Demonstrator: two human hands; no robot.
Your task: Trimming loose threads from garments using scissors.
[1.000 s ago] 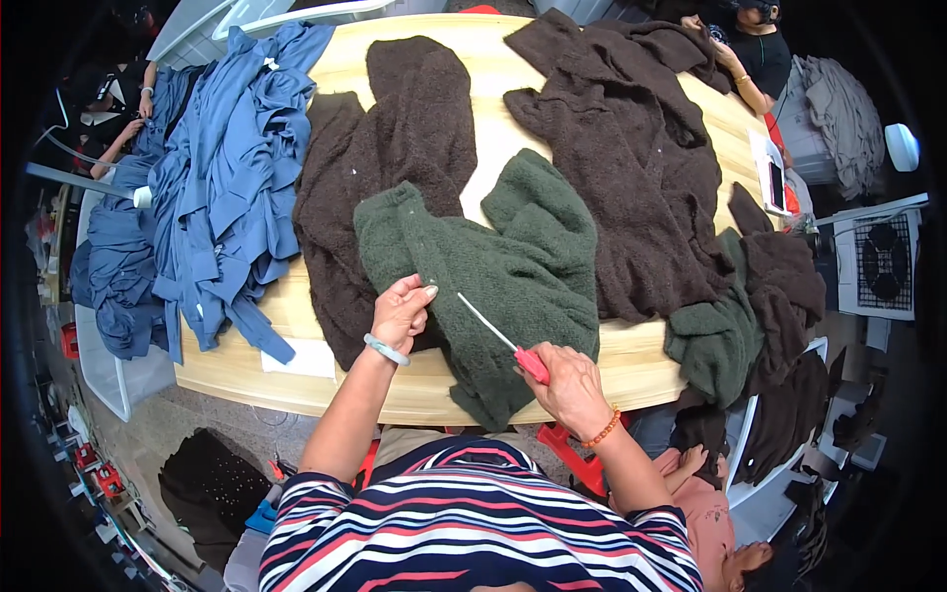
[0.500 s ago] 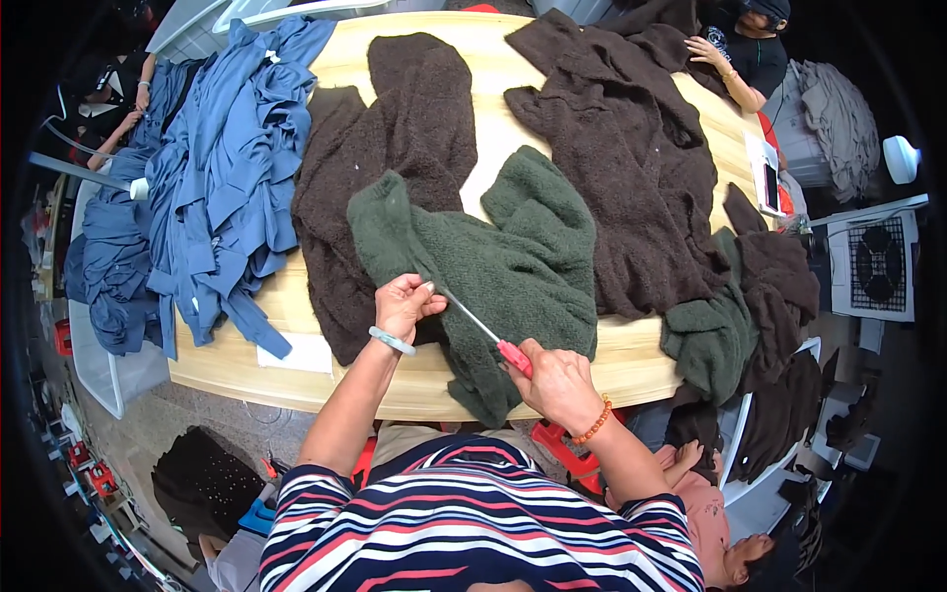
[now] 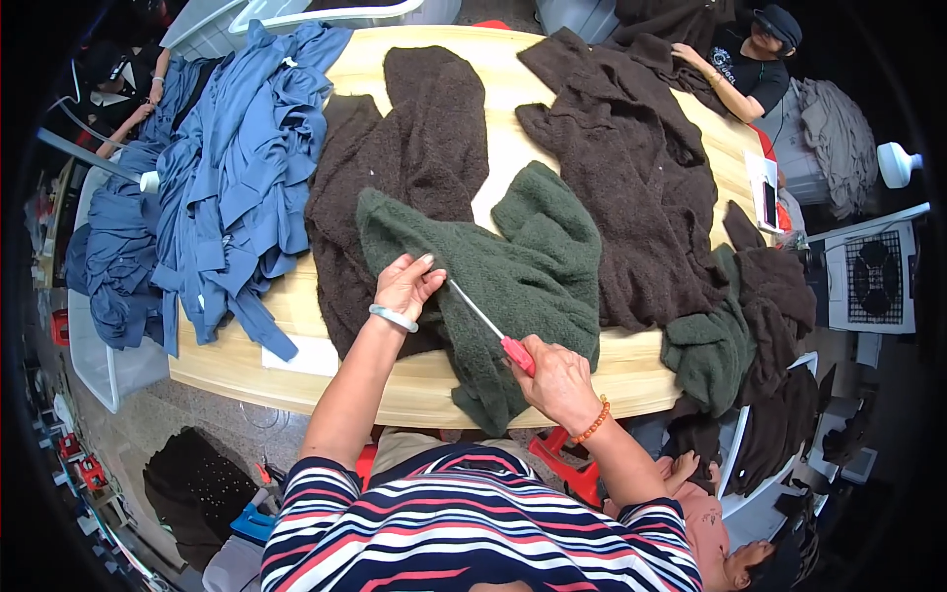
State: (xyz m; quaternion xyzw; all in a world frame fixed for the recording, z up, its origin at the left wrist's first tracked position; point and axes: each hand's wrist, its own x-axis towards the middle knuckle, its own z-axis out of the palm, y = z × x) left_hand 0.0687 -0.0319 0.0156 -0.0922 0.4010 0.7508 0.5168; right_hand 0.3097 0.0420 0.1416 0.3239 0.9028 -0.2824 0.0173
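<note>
My right hand grips the red handle of a thin metal-shafted tool, like a screwdriver or hook. Its shaft slants up and left across a dark green knit garment, ending close to my left hand. The tip's shape is too small to make out. Thumb and fingers of my left hand are pinched together over the garment's left part; what they hold, if anything, is hidden. The green garment lies rumpled, its lower end hanging over the near table edge.
Dark brown knit garments lie beyond and right on the wooden table. Blue garments are heaped left. More green knitwear hangs at the right edge. Other people sit around; a red stool stands below.
The green garment's upper left part, bunched up before, lies flatter now. My left hand has shifted slightly up with its fingertips lifted. The tool stays in my right hand, and the view has shifted slightly.
</note>
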